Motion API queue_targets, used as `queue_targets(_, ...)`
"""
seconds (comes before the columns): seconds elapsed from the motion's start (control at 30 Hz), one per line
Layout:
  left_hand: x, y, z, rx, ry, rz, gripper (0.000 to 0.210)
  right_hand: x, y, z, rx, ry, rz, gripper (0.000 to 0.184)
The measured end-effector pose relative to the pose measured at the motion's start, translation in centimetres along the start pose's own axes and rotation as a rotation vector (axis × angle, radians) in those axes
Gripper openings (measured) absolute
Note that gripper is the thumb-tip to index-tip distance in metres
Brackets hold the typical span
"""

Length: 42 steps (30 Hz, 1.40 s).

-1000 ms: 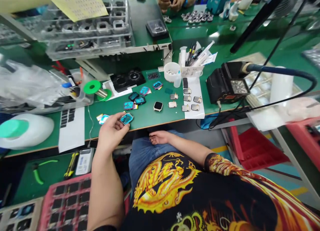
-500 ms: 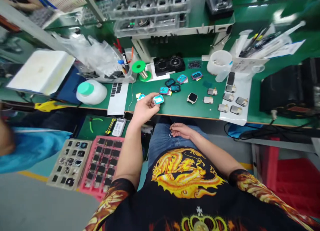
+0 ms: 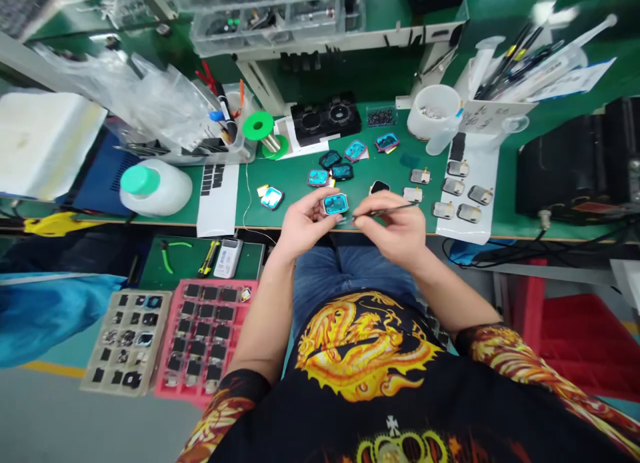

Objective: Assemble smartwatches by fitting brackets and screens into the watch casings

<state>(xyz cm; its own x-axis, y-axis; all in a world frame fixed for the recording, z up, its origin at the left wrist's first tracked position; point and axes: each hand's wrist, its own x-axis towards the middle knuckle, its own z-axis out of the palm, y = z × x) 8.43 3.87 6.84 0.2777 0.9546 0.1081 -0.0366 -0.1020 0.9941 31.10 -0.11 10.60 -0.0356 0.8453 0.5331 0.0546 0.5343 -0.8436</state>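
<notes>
A small watch case (image 3: 335, 203) with a bright blue inside is at the front edge of the green tabletop (image 3: 294, 168), gripped by its side between the thumb and fingers of the left hand (image 3: 306, 224). The right hand (image 3: 393, 226) is closed around a thin dark tool (image 3: 395, 210), pinching it near its tip, which points at the case from just beside it; whether the two touch, I cannot tell. Behind the right hand and partly hidden by it lies a watch with a dark face (image 3: 379, 186). Five more blue-filled cases (image 3: 356, 151) lie in a loose group beyond the left hand, and another single case (image 3: 273, 197) lies to its left. On the right, grey metal plates (image 3: 469, 214) lie on a sheet of white paper (image 3: 463, 231), with two others just beside it. Farther back stand a white pot (image 3: 420, 119) and a green spool (image 3: 259, 126) of wire. At far left is a white bottle (image 3: 170, 191) with a green cap (image 3: 141, 179).
</notes>
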Motion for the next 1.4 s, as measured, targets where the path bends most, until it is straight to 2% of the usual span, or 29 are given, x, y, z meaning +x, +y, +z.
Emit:
queue_targets(0.13, -0.3, 0.0, -0.5, -0.056, -0.041, -0.022, 0.056, 0.6, 2.3, 1.4, 0.013, 0.148, 0.099, 0.018)
queue_targets(0.3, -0.2, 0.3, -0.9, -0.061, -0.064, -0.047, 0.057, -1.7, 3.4, 3.2, 0.069, 0.191, 0.195, 0.022)
queue_targets(0.53, -0.2, 0.6, -1.4, -0.072, -0.146, -0.059, 0.055, -1.7, 3.5, 3.9, 0.067, 0.189, 0.268, 0.021)
queue_targets(0.73, -0.1, 0.6, -1.4, -0.05, -0.152, -0.05, 0.055, -1.5, 3.8, 3.9, 0.088, 0.178, 0.286, 0.016)
queue_targets(1.07, -0.1, 0.6, -1.5, -0.01, -0.16, -0.03, 0.053, -0.7, 3.7, 3.5, 0.292, 0.083, 0.408, 0.042)
queue_targets(1.23, -0.1, 0.4, -1.5, -0.043, -0.182, -0.013, 0.053, -0.7, 3.6, 3.6, 0.333, 0.101, 0.4, 0.042)
queue_targets(1.4, -0.2, 0.2, -1.7, 0.002, -0.158, -0.015, 0.053, -0.9, 3.8, 3.7, 0.213, 0.11, 0.358, 0.038)
